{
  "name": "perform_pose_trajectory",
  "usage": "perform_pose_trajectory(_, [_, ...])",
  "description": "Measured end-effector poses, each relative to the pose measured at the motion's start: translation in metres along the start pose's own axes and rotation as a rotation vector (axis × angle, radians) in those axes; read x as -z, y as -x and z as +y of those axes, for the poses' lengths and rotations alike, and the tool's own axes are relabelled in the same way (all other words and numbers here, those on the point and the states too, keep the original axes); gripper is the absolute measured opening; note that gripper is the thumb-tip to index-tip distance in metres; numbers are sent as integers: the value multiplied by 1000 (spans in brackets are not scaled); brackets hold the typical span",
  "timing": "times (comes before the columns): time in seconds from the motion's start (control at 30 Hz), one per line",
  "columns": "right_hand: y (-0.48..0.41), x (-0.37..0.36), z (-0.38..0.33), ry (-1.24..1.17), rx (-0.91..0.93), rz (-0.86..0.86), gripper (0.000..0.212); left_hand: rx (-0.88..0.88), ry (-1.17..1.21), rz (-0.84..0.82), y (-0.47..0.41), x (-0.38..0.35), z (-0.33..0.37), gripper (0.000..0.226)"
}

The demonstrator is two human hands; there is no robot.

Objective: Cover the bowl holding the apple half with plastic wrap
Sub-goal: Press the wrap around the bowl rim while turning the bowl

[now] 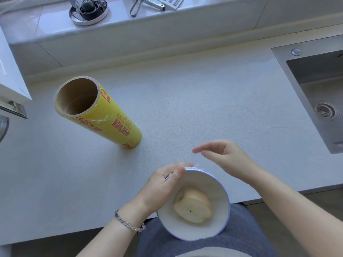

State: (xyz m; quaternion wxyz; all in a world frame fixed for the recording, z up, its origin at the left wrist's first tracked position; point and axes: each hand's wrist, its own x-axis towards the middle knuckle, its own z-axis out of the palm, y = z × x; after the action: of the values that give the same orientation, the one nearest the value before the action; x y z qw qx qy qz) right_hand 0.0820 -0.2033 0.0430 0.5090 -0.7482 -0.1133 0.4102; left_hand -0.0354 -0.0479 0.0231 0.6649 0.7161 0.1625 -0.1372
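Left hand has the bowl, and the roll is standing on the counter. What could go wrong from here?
1. The left hand grips the bowl by its rim alone, partly past the counter edge. It could slip and spill the apple half.
2. The plastic wrap roll stands on end, so a reach by the open right hand could topple it.
3. Film at the rim is barely visible, so the seal may be incomplete.

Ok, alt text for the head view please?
A left hand grips the rim of a white bowl holding an apple half at the counter edge; the right hand hovers beyond it. A yellow plastic wrap roll stands upright farther left.
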Motion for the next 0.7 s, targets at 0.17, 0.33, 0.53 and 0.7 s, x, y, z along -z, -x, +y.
perform_pose_trajectory(0.17, [22, -16, 16, 33, 5, -190, 32, -12, 55, 49, 6, 0, -7, 25])
perform_pose_trajectory(0.33, [30, -18, 25, -86, 11, -190, 34, -36, 38, 39, 8, -3, -6, 30])
perform_pose_trajectory(0.53, [39, -17, 42, -126, 12, -173, 67, -50, 62, 106, 11, -5, -9, 27])
perform_pose_trajectory(0.7, [44, -12, 65, -349, -155, -194, 89, -43, 176, 344, 8, 6, -15, 28])
